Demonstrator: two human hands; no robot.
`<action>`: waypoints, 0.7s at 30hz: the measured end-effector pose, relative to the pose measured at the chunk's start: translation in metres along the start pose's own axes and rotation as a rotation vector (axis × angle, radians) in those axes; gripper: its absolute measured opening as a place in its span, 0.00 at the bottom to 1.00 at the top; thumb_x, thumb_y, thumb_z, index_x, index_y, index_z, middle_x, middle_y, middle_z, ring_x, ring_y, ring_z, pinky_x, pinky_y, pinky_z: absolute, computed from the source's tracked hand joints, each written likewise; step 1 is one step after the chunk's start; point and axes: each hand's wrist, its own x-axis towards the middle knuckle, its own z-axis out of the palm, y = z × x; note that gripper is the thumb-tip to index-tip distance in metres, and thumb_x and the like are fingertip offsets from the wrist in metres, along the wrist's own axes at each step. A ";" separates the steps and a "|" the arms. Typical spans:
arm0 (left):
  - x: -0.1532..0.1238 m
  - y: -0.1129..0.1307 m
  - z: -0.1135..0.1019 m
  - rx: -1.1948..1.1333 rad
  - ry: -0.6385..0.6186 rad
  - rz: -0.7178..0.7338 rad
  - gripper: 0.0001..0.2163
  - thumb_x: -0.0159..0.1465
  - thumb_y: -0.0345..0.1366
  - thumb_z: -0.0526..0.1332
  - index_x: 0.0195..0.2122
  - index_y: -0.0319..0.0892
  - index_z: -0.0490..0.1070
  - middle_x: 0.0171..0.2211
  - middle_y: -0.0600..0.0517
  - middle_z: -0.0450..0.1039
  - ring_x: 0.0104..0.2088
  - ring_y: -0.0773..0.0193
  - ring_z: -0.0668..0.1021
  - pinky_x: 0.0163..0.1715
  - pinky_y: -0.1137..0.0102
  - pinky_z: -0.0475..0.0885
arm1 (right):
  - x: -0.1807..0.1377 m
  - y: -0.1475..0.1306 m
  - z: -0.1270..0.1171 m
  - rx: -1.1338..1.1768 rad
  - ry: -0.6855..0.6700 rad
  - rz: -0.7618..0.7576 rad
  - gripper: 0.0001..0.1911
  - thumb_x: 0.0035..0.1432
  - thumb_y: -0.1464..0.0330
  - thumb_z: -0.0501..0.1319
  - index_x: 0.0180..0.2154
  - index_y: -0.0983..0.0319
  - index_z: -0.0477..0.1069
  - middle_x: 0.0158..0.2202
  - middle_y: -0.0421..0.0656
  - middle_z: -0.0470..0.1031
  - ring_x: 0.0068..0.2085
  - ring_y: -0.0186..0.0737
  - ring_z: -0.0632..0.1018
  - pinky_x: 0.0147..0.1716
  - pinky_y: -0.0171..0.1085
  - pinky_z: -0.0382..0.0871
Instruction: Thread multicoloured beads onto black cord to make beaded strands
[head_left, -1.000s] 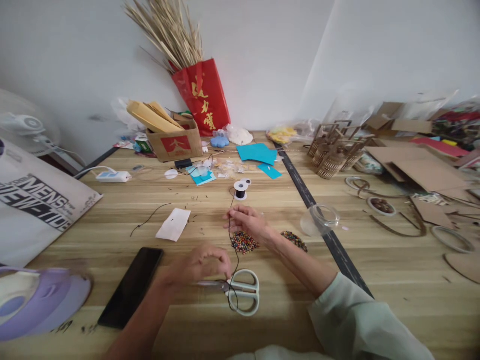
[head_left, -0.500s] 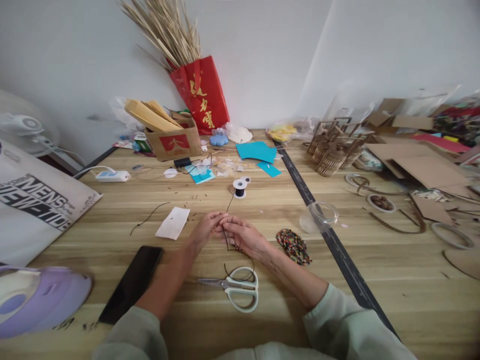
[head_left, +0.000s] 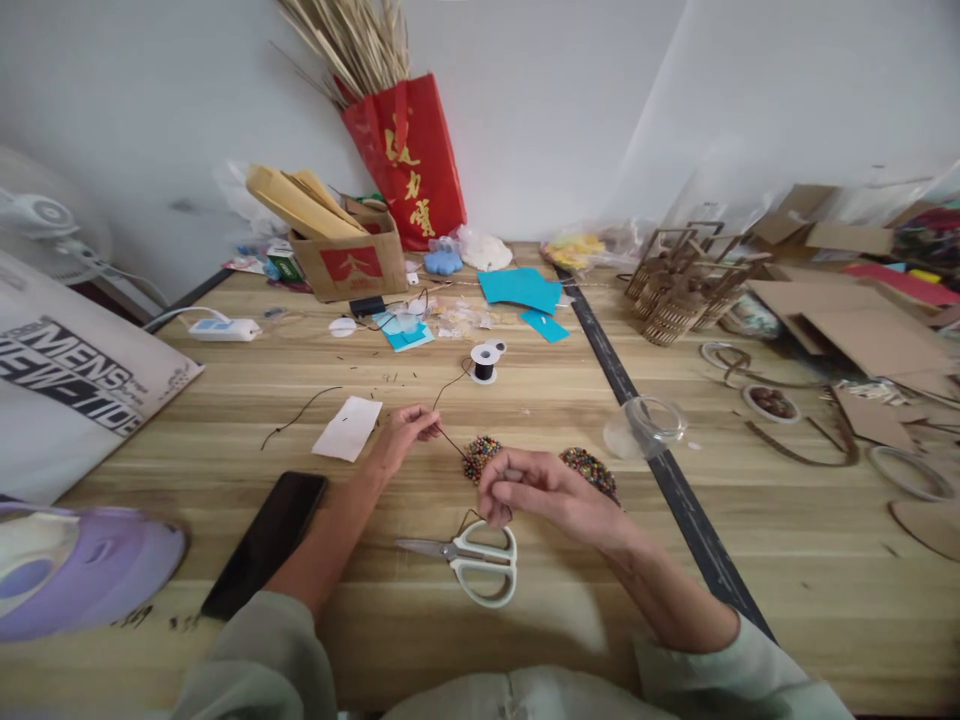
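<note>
A dark cord (head_left: 449, 438) runs from the spool (head_left: 484, 365) to my left hand (head_left: 405, 432), whose fingertips pinch it. From there the cord slants down toward a pile of multicoloured beads (head_left: 480, 455). My right hand (head_left: 536, 492) hovers over the front of that pile with curled fingers pressed together; a bit of dark cord shows beneath its fingertips. Behind the right wrist lies a second pile of beads (head_left: 590, 472). White-handled scissors (head_left: 480, 562) rest on the table below the right hand, blades pointing left.
Left of my hands are a white paper slip (head_left: 347, 428), a loose cord piece (head_left: 300, 415) and a black phone (head_left: 266, 545). A clear plastic jar (head_left: 645, 428) stands at the right. Farther back are blue sheets (head_left: 521, 290), small woven baskets (head_left: 667, 300) and a red bag (head_left: 416, 170).
My hands, together before, have moved apart. The right hand came toward me and right, uncovering the nearer bead pile; the left moved slightly left, with cord stretched from its fingers.
</note>
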 end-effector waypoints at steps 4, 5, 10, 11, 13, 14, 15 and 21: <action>0.003 -0.009 -0.009 0.196 0.036 0.051 0.16 0.51 0.49 0.64 0.24 0.38 0.70 0.22 0.51 0.74 0.24 0.66 0.75 0.27 0.72 0.68 | -0.024 -0.015 -0.005 -0.053 -0.025 -0.006 0.11 0.63 0.63 0.60 0.37 0.67 0.71 0.32 0.44 0.76 0.30 0.31 0.75 0.32 0.31 0.71; 0.003 -0.011 -0.011 0.222 0.040 0.059 0.16 0.51 0.49 0.64 0.24 0.38 0.70 0.21 0.51 0.74 0.24 0.66 0.75 0.27 0.71 0.69 | -0.030 -0.017 -0.006 -0.055 -0.034 -0.011 0.11 0.63 0.64 0.60 0.37 0.67 0.71 0.32 0.44 0.76 0.30 0.31 0.76 0.31 0.31 0.71; 0.005 -0.020 -0.018 0.376 0.058 0.124 0.14 0.53 0.46 0.62 0.24 0.40 0.69 0.19 0.53 0.72 0.22 0.65 0.74 0.26 0.71 0.68 | -0.049 -0.024 -0.012 -0.025 -0.065 -0.044 0.07 0.64 0.68 0.59 0.39 0.67 0.70 0.31 0.44 0.75 0.29 0.29 0.76 0.29 0.29 0.72; 0.005 -0.020 -0.019 0.398 0.060 0.135 0.13 0.54 0.45 0.62 0.23 0.40 0.69 0.19 0.53 0.72 0.22 0.65 0.74 0.26 0.71 0.68 | -0.050 -0.023 -0.013 -0.017 -0.076 -0.058 0.07 0.64 0.68 0.59 0.39 0.67 0.71 0.30 0.44 0.75 0.28 0.29 0.76 0.28 0.29 0.72; 0.006 -0.022 -0.020 0.442 0.057 0.154 0.11 0.54 0.43 0.62 0.23 0.40 0.70 0.19 0.53 0.72 0.22 0.64 0.74 0.27 0.71 0.67 | -0.050 -0.018 -0.015 -0.002 -0.091 -0.076 0.07 0.65 0.69 0.58 0.39 0.67 0.71 0.30 0.44 0.76 0.27 0.29 0.76 0.28 0.28 0.72; 0.006 -0.022 -0.020 0.469 0.057 0.166 0.11 0.54 0.42 0.61 0.23 0.40 0.70 0.19 0.53 0.73 0.23 0.64 0.74 0.27 0.71 0.67 | -0.049 -0.014 -0.016 0.009 -0.095 -0.083 0.08 0.66 0.69 0.57 0.39 0.68 0.71 0.30 0.44 0.76 0.27 0.29 0.76 0.27 0.28 0.72; 0.007 -0.023 -0.021 0.546 0.047 0.201 0.10 0.55 0.42 0.60 0.23 0.40 0.70 0.19 0.53 0.73 0.23 0.63 0.75 0.28 0.71 0.67 | -0.047 -0.009 -0.017 0.022 -0.110 -0.077 0.08 0.66 0.69 0.56 0.39 0.68 0.71 0.30 0.44 0.77 0.27 0.29 0.77 0.27 0.28 0.72; 0.011 -0.028 -0.023 0.690 0.034 0.243 0.09 0.56 0.40 0.58 0.27 0.40 0.72 0.22 0.50 0.76 0.25 0.60 0.78 0.29 0.70 0.70 | -0.039 0.014 -0.013 0.133 -0.226 -0.013 0.09 0.60 0.70 0.63 0.42 0.67 0.71 0.36 0.46 0.78 0.33 0.32 0.80 0.26 0.26 0.74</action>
